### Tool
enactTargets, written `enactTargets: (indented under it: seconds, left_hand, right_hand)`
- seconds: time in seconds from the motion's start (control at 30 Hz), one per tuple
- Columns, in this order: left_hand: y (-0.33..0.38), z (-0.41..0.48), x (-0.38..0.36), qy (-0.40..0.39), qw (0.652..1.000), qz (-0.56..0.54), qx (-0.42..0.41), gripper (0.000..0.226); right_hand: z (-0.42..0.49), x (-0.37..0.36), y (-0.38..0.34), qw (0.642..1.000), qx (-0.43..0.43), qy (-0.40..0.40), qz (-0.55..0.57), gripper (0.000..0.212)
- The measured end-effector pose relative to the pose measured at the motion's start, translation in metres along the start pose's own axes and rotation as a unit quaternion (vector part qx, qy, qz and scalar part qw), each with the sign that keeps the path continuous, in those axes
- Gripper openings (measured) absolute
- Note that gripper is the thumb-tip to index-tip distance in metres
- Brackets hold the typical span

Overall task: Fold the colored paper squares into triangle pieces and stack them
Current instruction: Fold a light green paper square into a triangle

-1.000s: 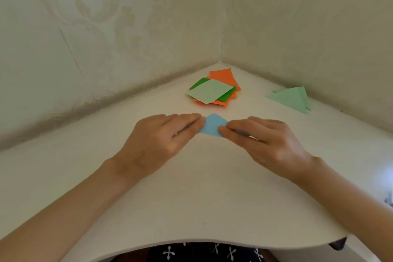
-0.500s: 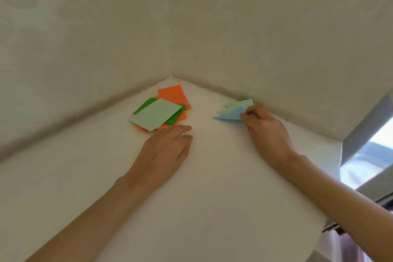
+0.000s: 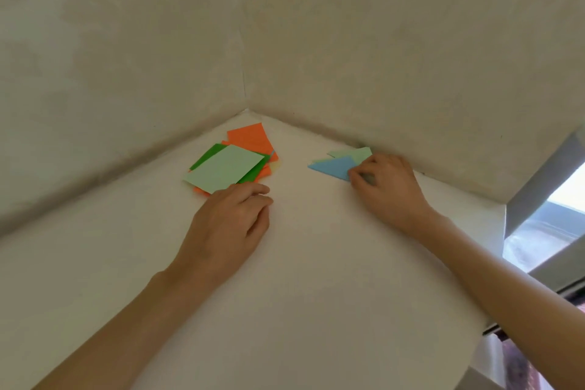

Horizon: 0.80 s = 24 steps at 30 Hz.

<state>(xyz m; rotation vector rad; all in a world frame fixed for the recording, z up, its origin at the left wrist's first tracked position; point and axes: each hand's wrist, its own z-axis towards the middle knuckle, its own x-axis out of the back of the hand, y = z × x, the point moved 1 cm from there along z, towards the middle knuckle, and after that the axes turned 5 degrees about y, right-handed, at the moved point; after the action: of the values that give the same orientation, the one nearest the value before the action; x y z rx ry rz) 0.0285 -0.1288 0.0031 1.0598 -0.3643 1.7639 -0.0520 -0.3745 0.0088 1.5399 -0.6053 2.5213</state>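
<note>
A loose pile of unfolded paper squares (image 3: pixel 226 168) lies near the corner of the white table (image 3: pixel 316 279): a pale green square on top, dark green and orange ones under it. At the right wall a blue folded triangle (image 3: pixel 334 167) lies on top of pale green folded triangles (image 3: pixel 357 154). My right hand (image 3: pixel 384 188) has its fingertips curled onto the blue triangle's right end, pinching or pressing it. My left hand (image 3: pixel 232 222) rests palm down on the table, its fingertips at the near edge of the pale green square.
Two beige walls meet in the corner just behind the papers. The table's right edge (image 3: pixel 493 310) drops off toward a window frame (image 3: pixel 544 215) at the far right.
The blue triangle left the table's middle, where both hands pressed it, and now lies on the green triangles at the right. My left hand moved up to the square pile.
</note>
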Motion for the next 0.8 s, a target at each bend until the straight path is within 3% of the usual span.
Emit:
enactTargets:
  seconds: [0.1, 0.17, 0.23, 0.33, 0.47, 0.63, 0.8]
  left_hand:
    - [-0.008, -0.01, 0.019, 0.009, 1.0, -0.008, 0.015, 0.038]
    - [-0.022, -0.02, 0.035, 0.01, 0.999, -0.004, 0.033, 0.039]
    - [-0.038, -0.034, 0.047, 0.011, 0.998, 0.003, 0.058, 0.04]
    - [-0.054, -0.054, 0.058, 0.009, 0.995, 0.007, 0.096, 0.043]
    - [-0.061, -0.075, 0.06, 0.012, 0.993, 0.003, 0.114, 0.043]
    - [-0.058, -0.08, 0.061, 0.008, 0.995, 0.013, 0.103, 0.04]
    - [-0.056, -0.079, 0.061, -0.004, 0.996, 0.032, 0.08, 0.039]
  right_hand:
    - [0.007, 0.009, -0.01, 0.998, 0.004, 0.063, -0.003, 0.044]
    - [0.004, 0.016, -0.035, 0.989, 0.053, 0.134, 0.035, 0.038]
    - [-0.003, 0.014, -0.071, 0.978, 0.113, 0.151, 0.089, 0.028]
    - [-0.002, -0.01, -0.119, 0.976, 0.166, 0.055, 0.128, 0.027]
    - [0.012, -0.043, -0.155, 0.98, 0.135, -0.089, 0.117, 0.062]
    - [0.013, -0.063, -0.159, 0.977, 0.208, -0.048, 0.031, 0.034]
    - [0.008, -0.067, -0.154, 0.966, 0.255, -0.033, 0.017, 0.031]
